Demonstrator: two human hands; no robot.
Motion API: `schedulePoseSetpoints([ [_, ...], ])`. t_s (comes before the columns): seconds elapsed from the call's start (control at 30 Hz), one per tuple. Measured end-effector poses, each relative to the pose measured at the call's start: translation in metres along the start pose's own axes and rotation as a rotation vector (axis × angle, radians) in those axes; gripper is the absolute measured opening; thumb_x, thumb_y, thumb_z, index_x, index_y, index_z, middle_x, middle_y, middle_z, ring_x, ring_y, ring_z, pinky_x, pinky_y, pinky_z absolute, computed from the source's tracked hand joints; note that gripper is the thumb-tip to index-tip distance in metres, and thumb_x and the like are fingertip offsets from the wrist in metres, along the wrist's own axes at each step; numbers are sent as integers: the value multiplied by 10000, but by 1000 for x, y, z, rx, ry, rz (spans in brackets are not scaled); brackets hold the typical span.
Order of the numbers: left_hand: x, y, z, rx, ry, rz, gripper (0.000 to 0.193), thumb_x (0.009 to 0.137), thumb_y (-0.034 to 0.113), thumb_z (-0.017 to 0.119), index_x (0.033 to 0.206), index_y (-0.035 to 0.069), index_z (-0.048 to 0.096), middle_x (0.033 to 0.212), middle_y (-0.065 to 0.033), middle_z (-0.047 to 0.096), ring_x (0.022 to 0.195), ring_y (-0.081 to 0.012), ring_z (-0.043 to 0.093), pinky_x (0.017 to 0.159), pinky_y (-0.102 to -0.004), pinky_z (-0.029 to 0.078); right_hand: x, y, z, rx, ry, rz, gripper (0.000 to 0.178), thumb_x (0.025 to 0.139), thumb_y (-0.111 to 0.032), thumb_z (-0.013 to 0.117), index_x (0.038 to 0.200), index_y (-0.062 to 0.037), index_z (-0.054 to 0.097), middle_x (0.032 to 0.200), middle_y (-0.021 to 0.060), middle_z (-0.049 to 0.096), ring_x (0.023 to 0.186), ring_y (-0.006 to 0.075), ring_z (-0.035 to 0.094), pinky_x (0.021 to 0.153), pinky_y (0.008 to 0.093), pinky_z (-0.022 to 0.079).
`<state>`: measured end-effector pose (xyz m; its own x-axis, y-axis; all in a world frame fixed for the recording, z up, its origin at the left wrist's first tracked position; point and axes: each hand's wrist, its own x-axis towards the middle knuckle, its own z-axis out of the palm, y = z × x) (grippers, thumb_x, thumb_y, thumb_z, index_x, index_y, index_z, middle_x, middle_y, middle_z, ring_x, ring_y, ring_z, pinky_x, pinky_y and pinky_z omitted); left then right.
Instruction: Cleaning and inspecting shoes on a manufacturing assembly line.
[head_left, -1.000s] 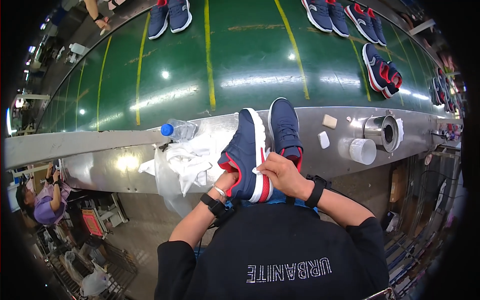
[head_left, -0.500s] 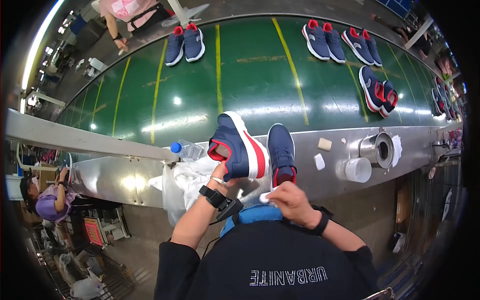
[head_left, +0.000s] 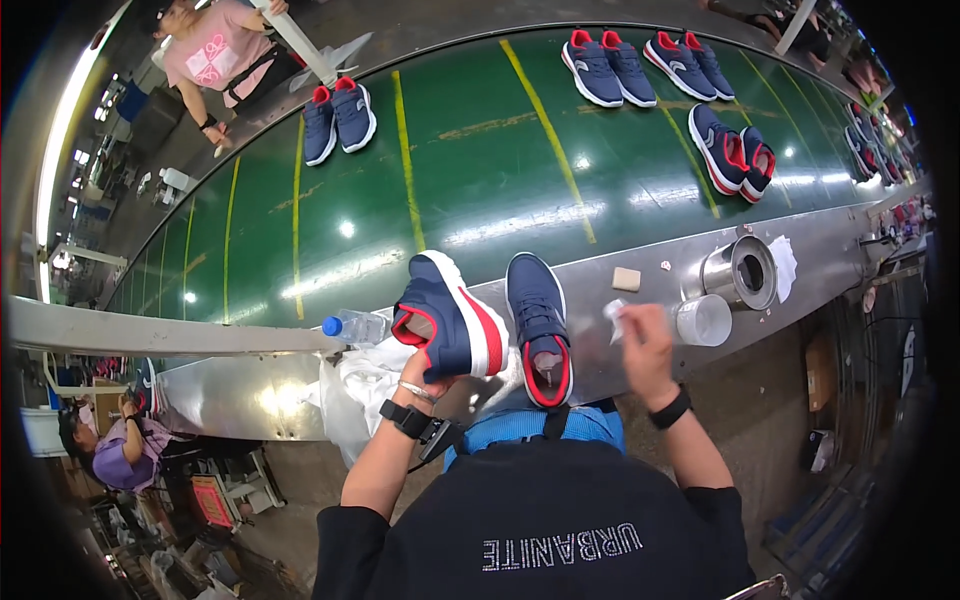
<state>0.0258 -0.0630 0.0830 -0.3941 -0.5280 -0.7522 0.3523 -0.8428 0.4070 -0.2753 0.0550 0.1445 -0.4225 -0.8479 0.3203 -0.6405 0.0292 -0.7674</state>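
Observation:
My left hand [head_left: 432,372] grips a navy sneaker [head_left: 440,305] with red lining and a white-and-red sole, tilted sole to the right. A second navy sneaker [head_left: 540,325] stands upright on the metal ledge beside it, its opening toward me and something pale inside. My right hand [head_left: 648,350] is over the ledge to the right, fingers closed at a small white pad [head_left: 613,318]; motion blurs the fingers and the pad. Right by that hand stand a translucent plastic cup [head_left: 704,321] and a beige block [head_left: 627,280].
Beyond the metal ledge [head_left: 230,395] runs a green conveyor belt [head_left: 460,180] bearing several navy sneakers [head_left: 338,118]. A metal can [head_left: 740,272], a blue-capped bottle [head_left: 358,327] and white bags [head_left: 365,390] sit along the ledge. A pale bar [head_left: 170,328] crosses at left. Other people work nearby.
My right hand has moved from beside my waist out to the right, toward the cup and block. The left hand still holds its sneaker. The whole view has shifted and turned slightly.

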Motion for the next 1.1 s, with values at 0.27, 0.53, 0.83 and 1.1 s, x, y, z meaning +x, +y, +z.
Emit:
schedulePoseSetpoints([
  [0.27, 17, -50, -54, 683, 376, 415, 317, 621, -13, 474, 924, -28, 567, 809, -116, 615, 749, -230, 599, 658, -316, 474, -13, 87, 2, -572, -209, 108, 374, 717, -64, 622, 1082, -48, 543, 1122, 175, 456, 1022, 336, 451, 880, 381, 383],
  [0.53, 3, -65, -35, 1008, 278, 457, 415, 723, -68, 405, 1122, -23, 510, 1040, -132, 605, 979, -229, 566, 866, -299, 425, -69, 48, 104, 57, -444, 537, 658, 734, -125, 580, 1310, 22, 297, 1223, 240, 419, 1147, 345, 426, 972, 354, 327],
  [0.83, -18, -56, -28, 814, 38, 646, 575, 813, -63, 436, 1354, 29, 262, 1230, -171, 485, 1114, -230, 494, 949, -303, 370, -72, 38, 68, 473, -358, 311, 657, 746, -23, 524, 1343, -9, 250, 1297, 221, 371, 1218, 331, 368, 1016, 357, 279],
  [1.1, -38, -35, -17, 1348, 97, 976, 803, 624, 99, 669, 1347, 99, 320, 1180, -228, 370, 1090, -358, 388, 945, -392, 331, -55, 16, 45, 97, -266, 31, 750, 629, 13, 542, 1332, -6, 282, 1225, 226, 353, 1142, 381, 361, 989, 384, 285],
])
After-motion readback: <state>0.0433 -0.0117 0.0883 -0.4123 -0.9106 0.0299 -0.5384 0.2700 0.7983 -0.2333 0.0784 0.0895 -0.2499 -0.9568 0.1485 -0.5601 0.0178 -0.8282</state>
